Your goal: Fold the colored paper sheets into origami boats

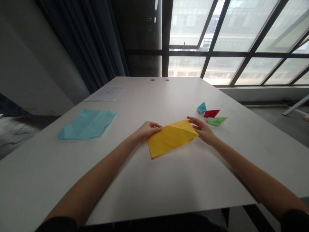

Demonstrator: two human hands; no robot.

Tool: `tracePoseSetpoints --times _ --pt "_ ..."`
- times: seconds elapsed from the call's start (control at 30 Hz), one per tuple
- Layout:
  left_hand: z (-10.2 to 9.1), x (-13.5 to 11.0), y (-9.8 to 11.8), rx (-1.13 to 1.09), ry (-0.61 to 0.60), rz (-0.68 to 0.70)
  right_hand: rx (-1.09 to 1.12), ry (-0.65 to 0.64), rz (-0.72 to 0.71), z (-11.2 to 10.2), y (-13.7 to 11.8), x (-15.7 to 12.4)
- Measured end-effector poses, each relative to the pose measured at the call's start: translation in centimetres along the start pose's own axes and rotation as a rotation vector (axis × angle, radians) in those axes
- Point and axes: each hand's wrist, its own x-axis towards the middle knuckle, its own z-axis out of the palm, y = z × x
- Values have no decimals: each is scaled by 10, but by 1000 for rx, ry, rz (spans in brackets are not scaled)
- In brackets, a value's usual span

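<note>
Head view: I've got the left hand (150,129) pinching the yellow paper (170,139), a creased, folded oblong, near middle of the smooth table (169,185); right hand (202,130) at its right end, thumb hidden, grip I can't tell.

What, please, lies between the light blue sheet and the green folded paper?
In the head view, the left hand, the yellow paper and the right hand lie between them.

I can see the edge of a black left sleeve (58,224) and of an equally black right sleeve (294,220). From there the forearms (106,170) are bare, and the left hand (147,130) and right hand (202,129) also.
</note>
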Motion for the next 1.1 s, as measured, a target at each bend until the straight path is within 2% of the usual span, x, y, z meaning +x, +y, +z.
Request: tracePoseSetpoints --times 0.17,0.33,0.5,0.8,1.0,1.1 --pt "7 -6 6 304 -89 63 -358 13 -105 6 -1 -2" --pt "15 -12 10 452 -174 153 -529 -31 -215 15 -9 -7" --pt "21 -11 7 392 -204 150 -624 105 -334 22 -16 -12" --pt "23 -5 0 181 -75 121 -766 192 -603 36 -25 -21" --pt "25 -7 3 52 -41 113 -850 20 -717 39 -19 -21" --pt "24 -7 2 18 -85 123 -822 -75 -722 37 -16 -20"
